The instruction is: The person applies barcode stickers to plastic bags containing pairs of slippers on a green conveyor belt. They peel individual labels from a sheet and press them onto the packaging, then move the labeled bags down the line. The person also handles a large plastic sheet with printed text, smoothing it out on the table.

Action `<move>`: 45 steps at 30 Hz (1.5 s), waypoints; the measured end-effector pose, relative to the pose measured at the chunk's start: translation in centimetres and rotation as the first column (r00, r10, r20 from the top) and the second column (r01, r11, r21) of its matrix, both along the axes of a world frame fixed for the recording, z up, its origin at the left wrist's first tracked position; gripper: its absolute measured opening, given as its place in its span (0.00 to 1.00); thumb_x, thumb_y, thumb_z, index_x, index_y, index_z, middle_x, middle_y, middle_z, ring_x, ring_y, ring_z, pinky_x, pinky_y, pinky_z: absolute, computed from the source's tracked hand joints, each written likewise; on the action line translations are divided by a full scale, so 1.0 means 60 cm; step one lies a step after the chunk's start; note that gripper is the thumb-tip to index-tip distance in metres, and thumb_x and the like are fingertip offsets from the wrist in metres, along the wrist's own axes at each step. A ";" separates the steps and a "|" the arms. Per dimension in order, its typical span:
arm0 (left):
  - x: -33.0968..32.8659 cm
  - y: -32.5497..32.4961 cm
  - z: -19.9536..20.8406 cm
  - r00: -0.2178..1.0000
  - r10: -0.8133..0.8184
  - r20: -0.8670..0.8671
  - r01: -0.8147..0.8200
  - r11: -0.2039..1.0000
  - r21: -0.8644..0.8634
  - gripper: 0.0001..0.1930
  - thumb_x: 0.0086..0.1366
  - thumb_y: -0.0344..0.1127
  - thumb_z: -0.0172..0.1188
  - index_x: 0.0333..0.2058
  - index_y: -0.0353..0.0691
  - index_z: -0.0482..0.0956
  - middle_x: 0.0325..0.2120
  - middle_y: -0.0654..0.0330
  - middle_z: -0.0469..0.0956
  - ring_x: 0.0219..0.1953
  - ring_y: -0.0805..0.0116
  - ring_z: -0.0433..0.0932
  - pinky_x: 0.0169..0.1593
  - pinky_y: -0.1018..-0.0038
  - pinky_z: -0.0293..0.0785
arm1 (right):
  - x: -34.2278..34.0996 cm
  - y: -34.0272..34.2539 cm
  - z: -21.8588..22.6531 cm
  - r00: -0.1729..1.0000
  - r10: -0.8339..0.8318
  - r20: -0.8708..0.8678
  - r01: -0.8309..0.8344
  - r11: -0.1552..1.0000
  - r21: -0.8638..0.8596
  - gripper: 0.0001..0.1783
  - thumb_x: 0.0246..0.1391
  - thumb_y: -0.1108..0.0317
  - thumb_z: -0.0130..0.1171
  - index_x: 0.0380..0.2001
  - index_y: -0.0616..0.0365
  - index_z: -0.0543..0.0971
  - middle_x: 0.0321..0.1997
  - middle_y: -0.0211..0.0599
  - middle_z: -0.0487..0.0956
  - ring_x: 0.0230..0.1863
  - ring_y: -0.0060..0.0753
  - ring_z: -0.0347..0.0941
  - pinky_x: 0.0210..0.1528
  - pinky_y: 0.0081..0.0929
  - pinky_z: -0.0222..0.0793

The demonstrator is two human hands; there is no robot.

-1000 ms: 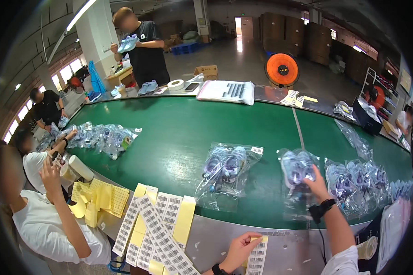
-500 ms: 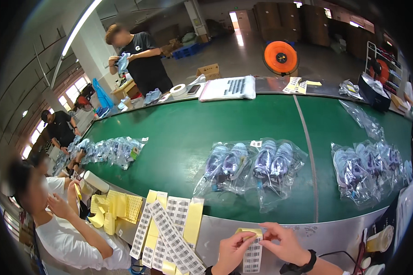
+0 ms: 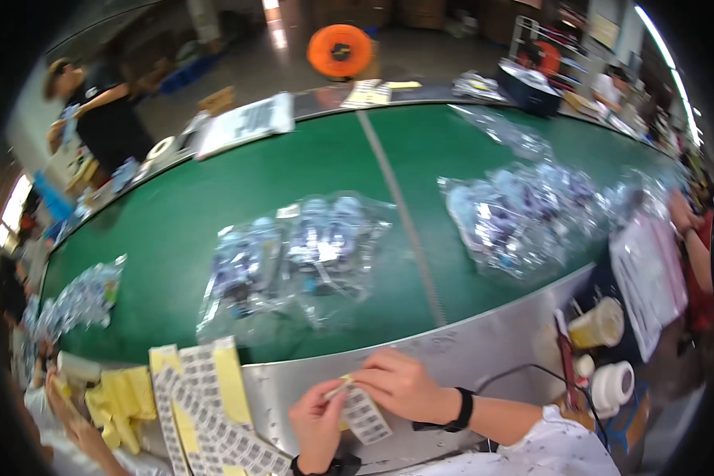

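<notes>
Over the metal edge of the green belt, my left hand (image 3: 316, 424) pinches the top of a short strip of white barcode labels (image 3: 366, 418). My right hand (image 3: 402, 386) closes on the same end, its fingertips against those of the left, with a bit of yellow backing between them. The strip hangs tilted below the fingers. Left of my hands, overlapping label sheets (image 3: 206, 389) on yellow backing lie on the metal ledge. Beyond them on the belt rest clear bags of blue shoes (image 3: 325, 238). Motion blurs the picture slightly.
More bagged shoes (image 3: 516, 206) lie to the right, where a co-worker's hand (image 3: 682, 214) reaches in. Yellow backing sheets (image 3: 123, 404) sit at the left beside another person's arm. A drink cup (image 3: 596, 324), a white jar (image 3: 612, 385) and a black cable (image 3: 523, 368) are at the right.
The whole view has turned right, so belt and bags appear further left. My hands still pinch the label strip, which now slants. A co-worker's hand has come into view at the right.
</notes>
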State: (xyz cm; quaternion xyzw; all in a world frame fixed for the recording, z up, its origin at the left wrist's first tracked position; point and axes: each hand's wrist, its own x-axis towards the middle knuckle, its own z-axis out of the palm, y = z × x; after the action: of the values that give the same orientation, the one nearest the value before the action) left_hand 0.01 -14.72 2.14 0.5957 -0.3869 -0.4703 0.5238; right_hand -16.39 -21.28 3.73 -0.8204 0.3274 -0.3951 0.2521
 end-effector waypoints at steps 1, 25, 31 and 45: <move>-0.004 -0.003 0.005 1.000 0.006 -0.018 -0.006 1.000 0.000 0.09 0.60 0.20 0.60 0.40 0.30 0.79 0.29 0.60 0.82 0.29 0.80 0.78 0.33 0.84 0.73 | -0.005 0.001 0.000 1.000 -0.022 -0.016 0.021 0.999 -0.039 0.10 0.45 0.74 0.62 0.34 0.60 0.80 0.31 0.36 0.75 0.33 0.37 0.74 0.33 0.30 0.72; 0.002 -0.035 -0.007 0.958 -0.164 -0.234 0.197 0.972 0.128 0.24 0.59 0.17 0.57 0.55 0.27 0.65 0.43 0.51 0.78 0.42 0.70 0.80 0.45 0.79 0.76 | -0.006 -0.019 0.003 0.985 -0.042 0.166 -0.009 0.956 0.294 0.02 0.50 0.78 0.58 0.27 0.62 0.75 0.37 0.41 0.74 0.37 0.40 0.73 0.40 0.27 0.69; 0.015 -0.038 -0.041 0.979 -0.056 -0.194 0.076 0.992 0.100 0.24 0.60 0.18 0.57 0.56 0.27 0.64 0.43 0.51 0.78 0.41 0.69 0.80 0.43 0.79 0.77 | -0.063 -0.253 -0.030 0.731 -0.440 0.522 -0.171 0.622 0.764 0.06 0.58 0.72 0.58 0.35 0.65 0.76 0.41 0.34 0.78 0.43 0.27 0.75 0.48 0.26 0.72; 0.009 -0.041 -0.050 0.985 -0.047 -0.165 0.065 0.992 0.104 0.25 0.62 0.19 0.57 0.57 0.26 0.63 0.43 0.49 0.78 0.42 0.70 0.80 0.43 0.78 0.78 | -0.049 -0.539 -0.134 0.800 -0.529 0.282 -0.143 0.288 0.947 0.15 0.58 0.74 0.55 0.44 0.75 0.72 0.46 0.53 0.78 0.46 0.46 0.79 0.49 0.36 0.79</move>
State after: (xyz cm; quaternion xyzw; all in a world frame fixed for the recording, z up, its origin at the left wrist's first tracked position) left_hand 0.57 -17.21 -0.88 0.5720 -0.3332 -0.5521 0.5069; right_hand -19.33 -53.63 -4.29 -0.3111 0.5083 -0.3744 0.7104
